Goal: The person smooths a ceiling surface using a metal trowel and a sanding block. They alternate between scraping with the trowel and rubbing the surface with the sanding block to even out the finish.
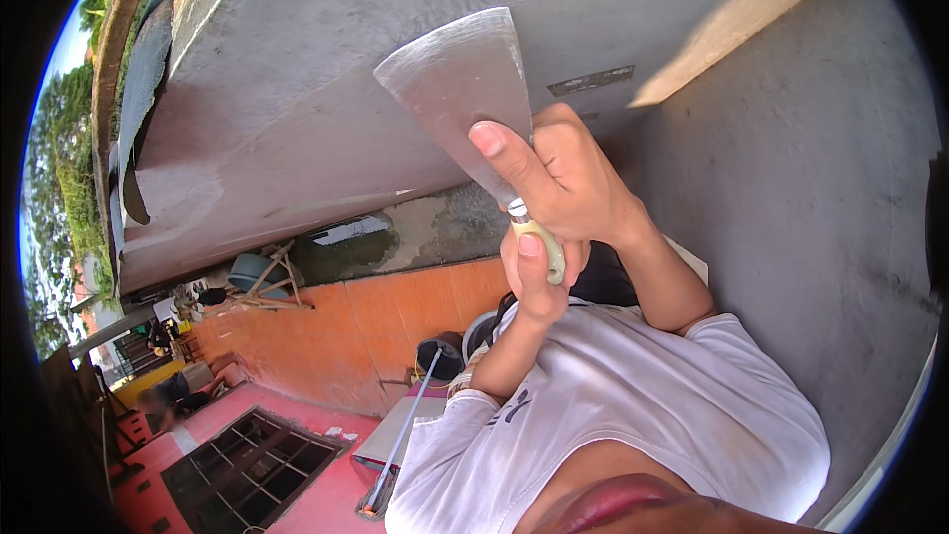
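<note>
so both hands are busy with one tool here, a scraper (pixel 463 81) with a wide fan-shaped metal blade and a cream-coloured handle (pixel 556 259). it's up in front of the chest, blade tilted up and a bit to the left, with a big grey wall (pixel 326 69) behind it. can't tell if the blade edge touches anything.

the right hand (pixel 568 173) is wrapped round the lower part of the blade, thumb lying flat on the metal face and the other fingers curled, mostly hidden. the left hand (pixel 542 277) sits just below it, closed on the handle with the thumb pressed along it. the end of the handle with its little hole pokes out past that thumb. there's a shiny round bit of metal (pixel 517 208) where blade meets handle.

the person's got a white t-shirt (pixel 633 405) on. off to the lower left there's a dark bucket (pixel 441 356), a long thin pole (pixel 405 435) leaning diagonally, an orange strip (pixel 366 314) and a pinkish-red wall with a dark gridded window (pixel 252 470). further back, a blue-grey tub (pixel 255 274) by a wooden stand (pixel 282 287), and greenery (pixel 69 178) at the far left.
</note>
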Motion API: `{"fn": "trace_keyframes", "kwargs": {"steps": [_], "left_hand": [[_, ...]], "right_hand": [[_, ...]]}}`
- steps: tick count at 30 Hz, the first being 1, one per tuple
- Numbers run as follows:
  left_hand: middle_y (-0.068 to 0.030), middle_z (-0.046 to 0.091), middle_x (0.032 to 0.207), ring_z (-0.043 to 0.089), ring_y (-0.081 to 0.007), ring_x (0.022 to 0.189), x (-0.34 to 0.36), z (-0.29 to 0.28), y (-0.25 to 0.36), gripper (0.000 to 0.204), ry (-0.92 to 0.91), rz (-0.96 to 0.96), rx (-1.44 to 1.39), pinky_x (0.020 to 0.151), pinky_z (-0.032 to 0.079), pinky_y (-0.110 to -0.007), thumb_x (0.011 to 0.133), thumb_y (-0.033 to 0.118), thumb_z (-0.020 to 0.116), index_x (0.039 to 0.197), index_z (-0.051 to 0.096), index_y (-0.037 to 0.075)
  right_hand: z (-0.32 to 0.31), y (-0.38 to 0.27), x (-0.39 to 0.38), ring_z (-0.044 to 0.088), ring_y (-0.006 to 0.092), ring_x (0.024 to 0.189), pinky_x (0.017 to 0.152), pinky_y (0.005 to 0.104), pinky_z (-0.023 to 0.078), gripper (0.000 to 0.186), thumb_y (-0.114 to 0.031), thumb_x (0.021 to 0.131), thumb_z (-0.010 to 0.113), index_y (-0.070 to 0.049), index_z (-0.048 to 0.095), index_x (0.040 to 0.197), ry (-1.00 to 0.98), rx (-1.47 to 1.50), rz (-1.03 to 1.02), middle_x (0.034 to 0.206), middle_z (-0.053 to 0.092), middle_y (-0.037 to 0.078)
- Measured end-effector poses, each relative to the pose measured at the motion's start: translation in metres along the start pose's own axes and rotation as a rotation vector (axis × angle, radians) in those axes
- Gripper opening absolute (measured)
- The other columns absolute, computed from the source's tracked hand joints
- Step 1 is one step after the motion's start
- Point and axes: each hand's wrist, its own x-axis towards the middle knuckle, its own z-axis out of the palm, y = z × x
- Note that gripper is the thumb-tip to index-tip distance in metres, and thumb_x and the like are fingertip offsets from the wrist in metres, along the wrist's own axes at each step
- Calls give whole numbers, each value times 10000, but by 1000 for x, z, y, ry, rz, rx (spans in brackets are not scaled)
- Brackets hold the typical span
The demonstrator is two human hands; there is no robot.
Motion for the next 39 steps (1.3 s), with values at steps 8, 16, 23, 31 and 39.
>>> {"fn": "trace_keyframes", "kwargs": {"steps": [8, 16, 23, 31, 39], "left_hand": [[-33, 468, 537, 413, -101, 455, -1, 3, -2, 548, -2, 15, 6, 433, 320, -243, 1057, 514, 403, 1034, 475, -29], [-31, 467, 525, 418, -104, 441, 21, 10, 20, 564, 47, 99, 107, 425, 319, -240, 1044, 518, 413, 1066, 478, -42], [-29, 466, 527, 415, -98, 438, 5, 0, 18, 520, 114, 86, 209, 422, 319, -239, 1039, 478, 421, 1043, 491, -37], [-30, 487, 551, 435, -90, 464, -3, -7, 18, 501, 113, 50, 261, 445, 329, -228, 1047, 446, 406, 1038, 515, -43], [-30, 505, 586, 444, -84, 490, 3, 4, 22, 495, 144, 96, 312, 462, 323, -224, 1050, 441, 396, 1026, 528, -35]], "right_hand": [[-1, 6, -1, 381, 220, 341, 404, 385, 334, 803, -541, 1035, 491, 3, 477, 445, -11, 11, 14, 376, 388, 111], [9, -14, 17, 325, 152, 352, 375, 357, 282, 799, -480, 1050, 523, 31, 433, 442, 2, 234, -61, 371, 316, 95], [15, -1, 9, 323, 134, 359, 376, 362, 280, 800, -467, 1064, 505, 33, 410, 447, 6, 252, -69, 373, 308, 87], [22, 7, 0, 286, 111, 400, 383, 358, 249, 785, -474, 1071, 492, 15, 362, 471, 13, 348, 0, 407, 273, 46], [18, -2, 5, 264, 90, 435, 392, 351, 226, 767, -478, 1076, 479, 2, 341, 494, 4, 385, -11, 433, 259, 14]]}}
